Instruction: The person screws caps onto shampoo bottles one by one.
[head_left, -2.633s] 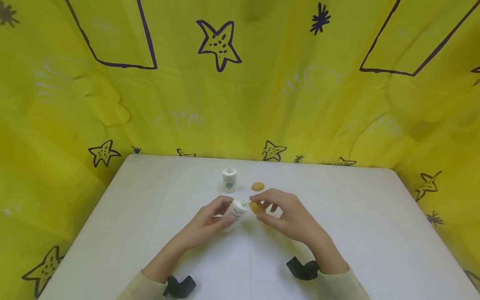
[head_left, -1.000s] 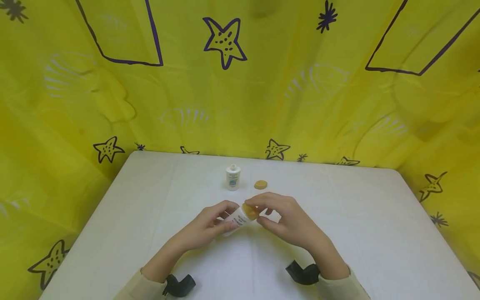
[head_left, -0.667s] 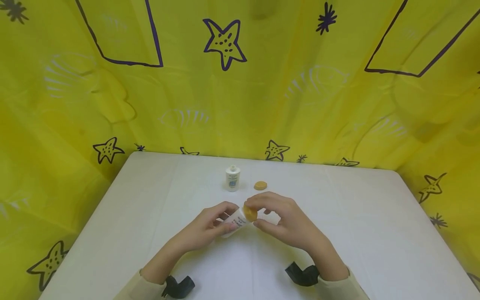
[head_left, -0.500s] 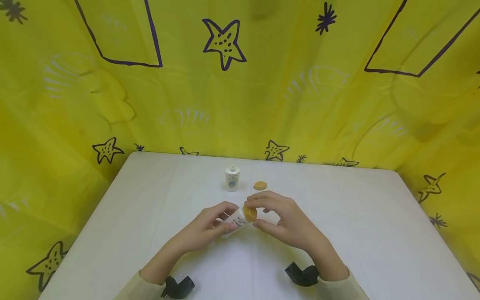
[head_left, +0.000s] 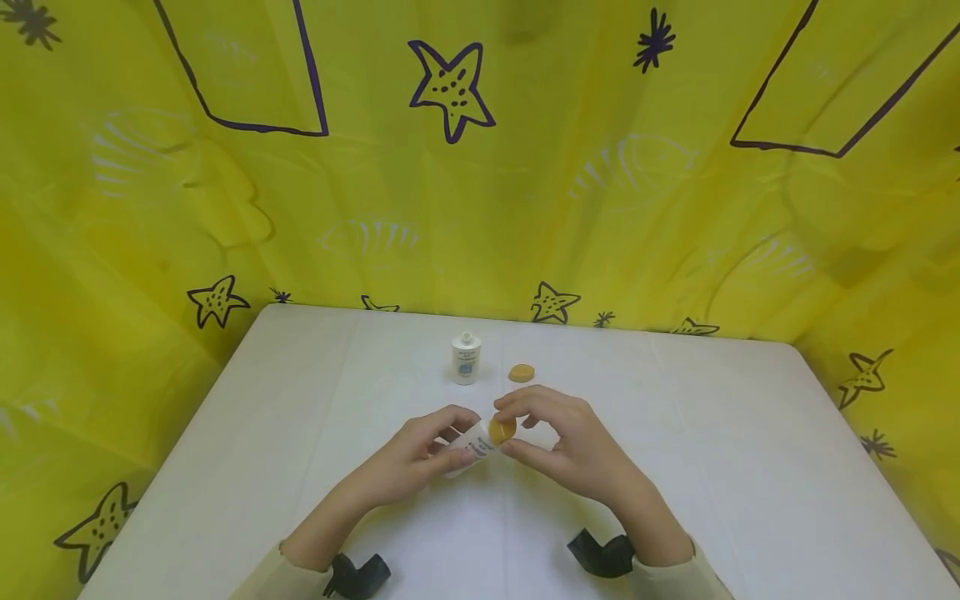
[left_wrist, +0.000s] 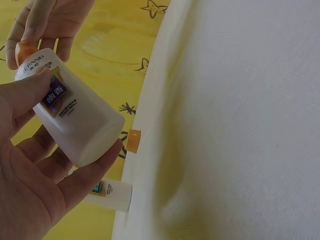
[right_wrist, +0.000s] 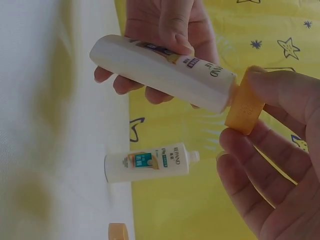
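My left hand (head_left: 420, 454) grips a white shampoo bottle (head_left: 471, 447), tilted with its neck up to the right. A purple label patch shows on the bottle (left_wrist: 80, 110) in the left wrist view. My right hand (head_left: 570, 433) pinches an orange cap (head_left: 502, 429) between thumb and fingers, right at the neck. From the right wrist side, this cap (right_wrist: 245, 102) sits over the neck, with a narrow bit of neck visible between cap and shoulder. Beyond the hands, a second white bottle (head_left: 466, 362) with a teal label patch stands upright and uncapped.
Another orange cap (head_left: 522, 372) lies on the white-covered table (head_left: 675, 467), to the right of the standing bottle. A yellow patterned curtain (head_left: 495, 200) hangs along the table's back and sides. Black wrist mounts (head_left: 603, 554) stick inward below both hands.
At first the orange cap was apart from the held bottle; now it is at the neck and the bottle leans further right. In the latest frames the cap turns slightly as the right fingers shift.
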